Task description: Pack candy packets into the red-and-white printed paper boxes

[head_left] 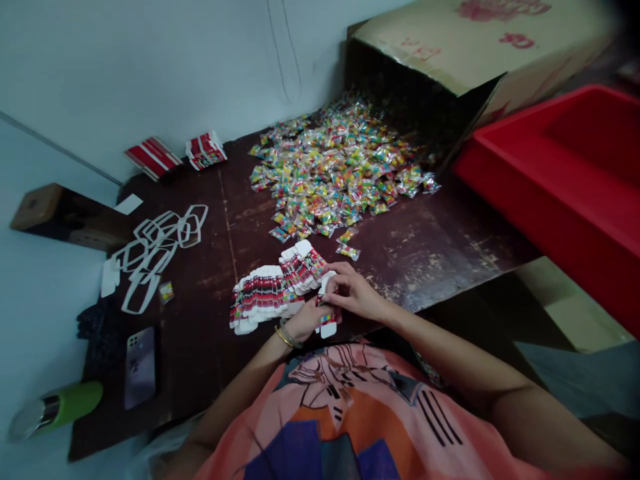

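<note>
Both hands meet at the near edge of a dark wooden table (430,247). My left hand (306,323), with gold bangles at the wrist, and my right hand (353,292) are closed together on one small red-and-white printed carton (327,321). Just left of them lies a fanned row of flat cartons (273,290) of the same print. Beyond, a big heap of small colourful candy packets (340,167) spreads over the table, with two stray packets (348,244) near the cartons.
A tipped cardboard box (450,47) opens onto the heap. A red plastic bin (565,173) stands at right. More carton stacks (205,149) sit by the wall. White card offcuts (157,247), a phone (140,365) and a green flask (57,407) lie at left.
</note>
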